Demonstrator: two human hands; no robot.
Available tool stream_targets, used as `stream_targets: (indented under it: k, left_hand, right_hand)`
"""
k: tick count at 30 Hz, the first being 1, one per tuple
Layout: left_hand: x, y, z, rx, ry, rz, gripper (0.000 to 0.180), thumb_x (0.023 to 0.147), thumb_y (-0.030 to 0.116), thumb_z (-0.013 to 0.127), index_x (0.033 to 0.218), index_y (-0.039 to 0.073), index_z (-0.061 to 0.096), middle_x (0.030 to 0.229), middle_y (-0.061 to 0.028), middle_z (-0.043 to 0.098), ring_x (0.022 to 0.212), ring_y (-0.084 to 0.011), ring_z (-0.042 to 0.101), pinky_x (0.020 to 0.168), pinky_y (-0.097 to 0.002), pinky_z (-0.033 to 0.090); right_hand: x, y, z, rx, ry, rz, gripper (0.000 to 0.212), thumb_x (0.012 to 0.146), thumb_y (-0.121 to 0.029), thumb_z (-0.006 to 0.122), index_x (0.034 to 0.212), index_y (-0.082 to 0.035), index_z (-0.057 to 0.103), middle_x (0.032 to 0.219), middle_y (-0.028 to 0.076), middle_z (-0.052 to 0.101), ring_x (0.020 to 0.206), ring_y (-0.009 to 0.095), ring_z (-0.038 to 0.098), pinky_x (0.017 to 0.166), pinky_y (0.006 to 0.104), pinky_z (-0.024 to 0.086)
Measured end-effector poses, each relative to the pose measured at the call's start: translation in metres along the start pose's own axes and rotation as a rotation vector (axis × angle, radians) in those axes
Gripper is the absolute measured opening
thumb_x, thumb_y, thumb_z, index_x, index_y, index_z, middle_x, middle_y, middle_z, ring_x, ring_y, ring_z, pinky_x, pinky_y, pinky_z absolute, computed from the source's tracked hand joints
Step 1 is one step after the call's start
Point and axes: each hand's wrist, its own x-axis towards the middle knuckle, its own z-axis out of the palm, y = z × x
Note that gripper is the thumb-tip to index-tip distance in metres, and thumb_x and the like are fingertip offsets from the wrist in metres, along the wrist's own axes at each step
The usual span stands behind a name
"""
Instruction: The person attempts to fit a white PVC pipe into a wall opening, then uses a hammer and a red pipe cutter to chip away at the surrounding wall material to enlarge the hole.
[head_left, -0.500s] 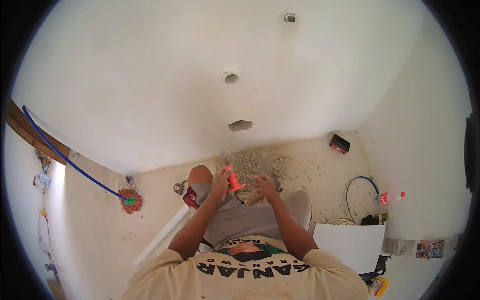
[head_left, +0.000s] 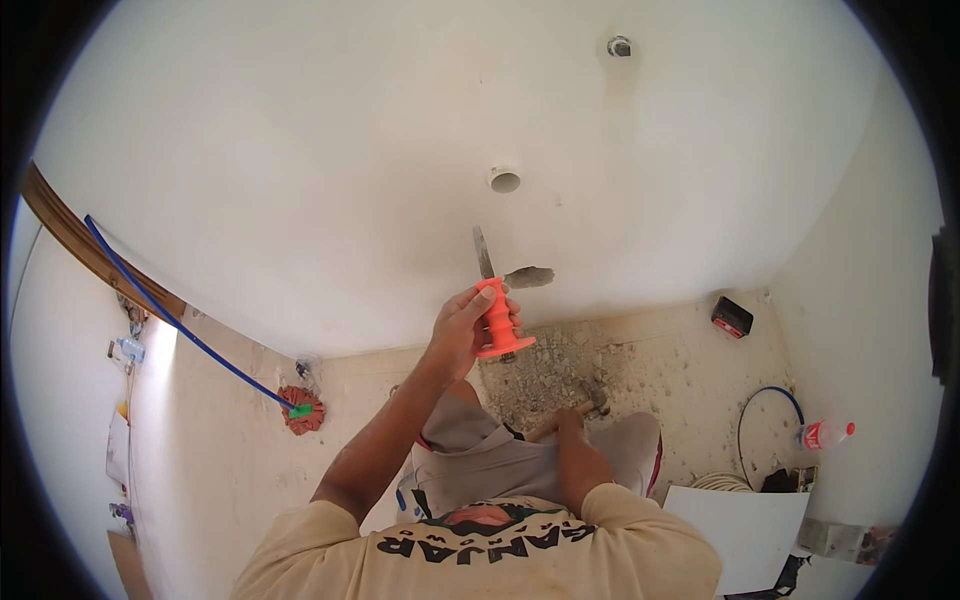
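My left hand (head_left: pixel 472 322) is closed round the orange grip of a chisel (head_left: pixel 501 318). Its grey blade points up toward the white wall, just left of a rough dark hole (head_left: pixel 530 277). Low over my lap, my right hand (head_left: pixel 570 424) is wrapped round the wooden handle of a hammer (head_left: pixel 597 394). The hammer's head lies to the right of that hand, over the rubble, and part of the handle shows to its left.
Broken rubble (head_left: pixel 535 375) lies at the wall's foot. A pipe opening (head_left: pixel 504 180) and a small fitting (head_left: pixel 620 47) are in the wall. A mop (head_left: pixel 302 410) leans at left. A black-and-red box (head_left: pixel 732 317), plastic bottle (head_left: pixel 826 434) and white board (head_left: pixel 735 535) are at right.
My left hand has lifted the chisel toward the wall hole, blade pointing up. My right hand has moved lower, with the hammer now plainly in it. The view has shifted a little.
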Motion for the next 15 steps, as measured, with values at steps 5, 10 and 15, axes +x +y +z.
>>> stream_targets:
  k: [5,10,15]
  left_hand:
    - [0.012,0.016,0.002,-0.044,-0.030,0.051,0.035,0.100,0.032,0.056,0.116,0.001,0.054,0.098,-0.0106,0.064,0.089,-0.0214,0.066,0.084,-0.0412,0.057]
    - [0.038,0.035,0.023,-0.185,-0.159,0.095,0.037,0.100,0.031,0.054,0.119,0.000,0.052,0.101,-0.0117,0.062,0.092,-0.0233,0.064,0.086,-0.0425,0.056]
    - [0.061,0.047,0.032,-0.393,-0.263,0.096,0.034,0.101,0.028,0.053,0.119,0.000,0.050,0.104,-0.0130,0.060,0.097,-0.0250,0.061,0.088,-0.0418,0.053]
  right_hand:
    - [-0.071,-0.013,-0.008,1.630,0.203,0.383,0.044,0.102,-0.029,0.052,0.133,0.002,0.051,0.114,0.018,0.062,0.095,0.034,0.065,0.087,0.0460,0.057]
    - [-0.107,0.022,-0.075,2.376,0.252,0.283,0.044,0.100,-0.023,0.055,0.133,0.003,0.043,0.109,0.017,0.058,0.096,0.031,0.063,0.084,0.0455,0.057]
    - [-0.163,0.058,-0.075,2.060,0.375,-0.170,0.033,0.093,-0.012,0.058,0.120,0.000,0.044,0.093,0.013,0.057,0.074,0.023,0.061,0.062,0.0374,0.054]
